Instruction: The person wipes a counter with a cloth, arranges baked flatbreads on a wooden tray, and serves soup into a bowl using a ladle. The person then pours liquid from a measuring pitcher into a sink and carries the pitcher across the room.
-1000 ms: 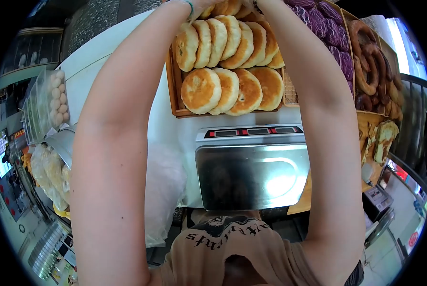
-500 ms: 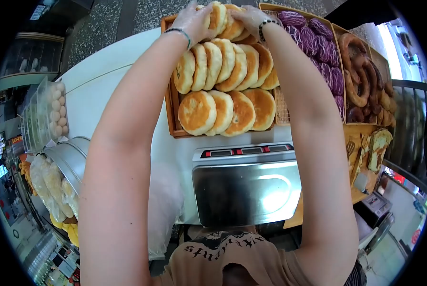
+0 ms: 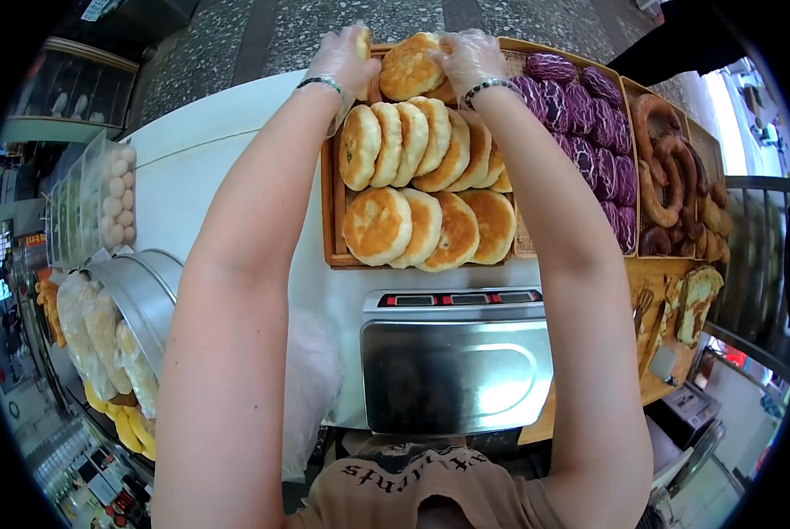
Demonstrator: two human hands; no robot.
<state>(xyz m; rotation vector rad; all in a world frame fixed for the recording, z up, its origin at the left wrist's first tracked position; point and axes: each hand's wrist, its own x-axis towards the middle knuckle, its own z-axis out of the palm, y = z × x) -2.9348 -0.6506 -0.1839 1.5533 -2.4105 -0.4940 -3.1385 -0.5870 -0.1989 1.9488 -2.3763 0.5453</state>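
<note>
Both my hands wear clear plastic gloves and reach to the back row of a wooden tray (image 3: pixel 331 231) of round browned flatbreads. At its far left corner, my left hand (image 3: pixel 344 63) is closed on a flatbread (image 3: pixel 363 42), of which only a narrow golden edge shows. My right hand (image 3: pixel 472 60) grips the right edge of another flatbread (image 3: pixel 408 69), which leans with its browned face up. Behind that one, part of a further bread is visible. Nearer me, two rows of flatbreads (image 3: pixel 376 226) overlap in the tray.
A scale (image 3: pixel 457 366) stands in front of the tray. To the right are trays of purple striped buns (image 3: pixel 589 115) and brown sausage rings (image 3: pixel 664 159). On the left are an egg box (image 3: pixel 117 198) and a round metal container (image 3: pixel 152 286) beside bagged food.
My hands have moved apart in the back row, the left one toward the tray's left corner with a flatbread. The bread between them now lies flatter. The whole view has shifted slightly.
</note>
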